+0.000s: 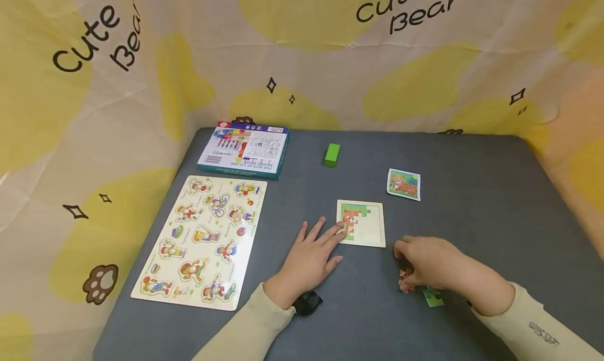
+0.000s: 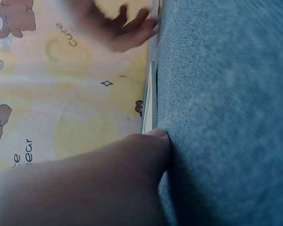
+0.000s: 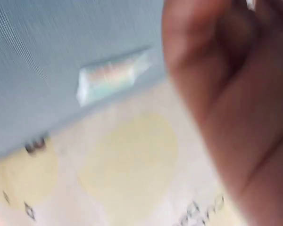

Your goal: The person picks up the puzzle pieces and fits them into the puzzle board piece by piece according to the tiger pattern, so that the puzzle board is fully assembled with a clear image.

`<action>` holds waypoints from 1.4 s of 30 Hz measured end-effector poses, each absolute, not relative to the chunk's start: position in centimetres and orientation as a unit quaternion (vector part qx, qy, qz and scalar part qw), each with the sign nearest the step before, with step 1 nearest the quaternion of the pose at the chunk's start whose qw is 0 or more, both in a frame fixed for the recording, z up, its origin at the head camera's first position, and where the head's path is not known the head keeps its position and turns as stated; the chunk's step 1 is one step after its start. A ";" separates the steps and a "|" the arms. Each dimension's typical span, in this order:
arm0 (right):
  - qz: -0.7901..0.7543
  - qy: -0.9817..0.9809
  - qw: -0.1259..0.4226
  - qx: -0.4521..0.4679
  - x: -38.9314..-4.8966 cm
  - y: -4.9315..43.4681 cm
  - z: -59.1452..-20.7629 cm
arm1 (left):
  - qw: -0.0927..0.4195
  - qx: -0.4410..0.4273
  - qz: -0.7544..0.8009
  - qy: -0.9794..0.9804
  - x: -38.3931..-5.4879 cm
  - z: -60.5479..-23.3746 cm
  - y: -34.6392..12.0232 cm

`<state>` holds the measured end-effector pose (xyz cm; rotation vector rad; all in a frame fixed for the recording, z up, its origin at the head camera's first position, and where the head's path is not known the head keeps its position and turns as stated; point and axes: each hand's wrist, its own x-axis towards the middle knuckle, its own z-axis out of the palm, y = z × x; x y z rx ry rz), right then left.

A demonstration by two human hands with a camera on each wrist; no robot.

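Note:
My left hand [image 1: 311,261] lies flat with its fingers spread, fingertips on the left edge of a small puzzle board [image 1: 374,230]. Several joined pieces with a brown animal on green [image 1: 351,219] fill the board's left and upper part. To the right, my right hand [image 1: 431,259] hovers low with loosely bent fingers above a reddish puzzle piece [image 1: 405,281] and a green puzzle piece [image 1: 433,297]. The thumb is beside the reddish piece; no grip on it is visible. In the left wrist view the right hand [image 2: 120,28] shows nothing pinched. The right wrist view is blurred.
A picture card [image 1: 403,184] lies behind the board, with a green block [image 1: 332,155] farther back. On the left are a large picture board [image 1: 200,240] of cartoon figures and a flat box [image 1: 245,150]. Printed cloth [image 1: 302,62] hangs behind the grey table.

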<state>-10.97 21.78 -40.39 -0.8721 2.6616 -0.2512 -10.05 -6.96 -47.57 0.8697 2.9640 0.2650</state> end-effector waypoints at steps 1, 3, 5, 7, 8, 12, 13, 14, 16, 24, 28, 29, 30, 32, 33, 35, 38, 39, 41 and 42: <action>-0.100 0.934 0.173 -0.298 -10.4 21.9 -40.9 | 0.019 0.282 0.085 0.956 -10.0 -47.6 -7.0; -0.132 0.934 0.170 -0.284 -9.6 22.1 -41.8 | 0.017 0.283 0.085 0.955 -10.0 -47.6 -7.1; -0.174 0.930 0.171 -0.276 -9.2 22.1 -42.4 | 0.020 0.283 0.087 0.955 -10.0 -47.5 -7.1; -0.211 0.920 0.178 -0.278 -9.3 22.2 -42.6 | 0.023 0.282 0.088 0.955 -10.1 -47.4 -7.1; -0.231 0.912 0.190 -0.281 -9.4 22.2 -42.6 | 0.026 0.281 0.089 0.955 -10.1 -47.4 -7.1; -0.317 0.864 0.275 -0.279 -10.9 22.4 -41.9 | 0.030 0.281 0.087 0.955 -10.1 -47.5 -7.0; -0.333 0.854 0.291 -0.275 -11.4 22.5 -41.7 | 0.031 0.281 0.087 0.955 -10.1 -47.6 -7.0; -0.348 0.846 0.302 -0.269 -12.0 22.5 -41.5 | 0.031 0.281 0.086 0.955 -10.1 -47.6 -7.0; -0.363 0.846 0.299 -0.252 -13.3 22.5 -40.9 | 0.029 0.281 0.087 0.955 -10.1 -47.6 -6.9; -0.372 0.878 0.178 -0.243 -17.0 20.0 -39.5 | 0.028 0.282 0.081 0.956 -10.3 -47.8 -7.1; -0.374 0.882 0.154 -0.241 -18.3 19.0 -39.4 | 0.032 0.282 0.080 0.956 -10.3 -47.9 -7.1; -0.376 0.882 0.155 -0.237 -18.6 18.9 -39.5 | 0.032 0.282 0.080 0.955 -10.3 -47.9 -7.1; -0.381 0.881 0.156 -0.234 -18.8 18.7 -39.7 | 0.032 0.283 0.082 0.955 -10.3 -47.8 -7.1; -0.379 0.884 0.153 -0.227 -19.2 18.5 -40.0 | 0.034 0.283 0.084 0.955 -10.3 -47.8 -7.1; -0.374 0.887 0.149 -0.226 -19.4 18.4 -40.3 | 0.035 0.283 0.084 0.955 -10.3 -47.8 -7.1; -0.366 0.893 0.149 -0.215 -19.7 18.0 -40.8 | 0.036 0.283 0.085 0.955 -10.2 -47.7 -7.1; -0.362 0.900 0.155 -0.188 -20.1 17.4 -41.7 | 0.034 0.283 0.084 0.955 -10.3 -47.8 -7.2; -0.358 0.903 0.157 -0.180 -20.1 17.1 -42.0 | 0.034 0.282 0.084 0.955 -10.3 -47.8 -7.2; -0.349 0.909 0.157 -0.166 -20.2 16.8 -42.5 | 0.033 0.282 0.085 0.955 -10.3 -47.8 -7.2; -0.344 0.912 0.156 -0.159 -20.1 16.6 -42.8 | 0.033 0.282 0.086 0.955 -10.3 -47.8 -7.2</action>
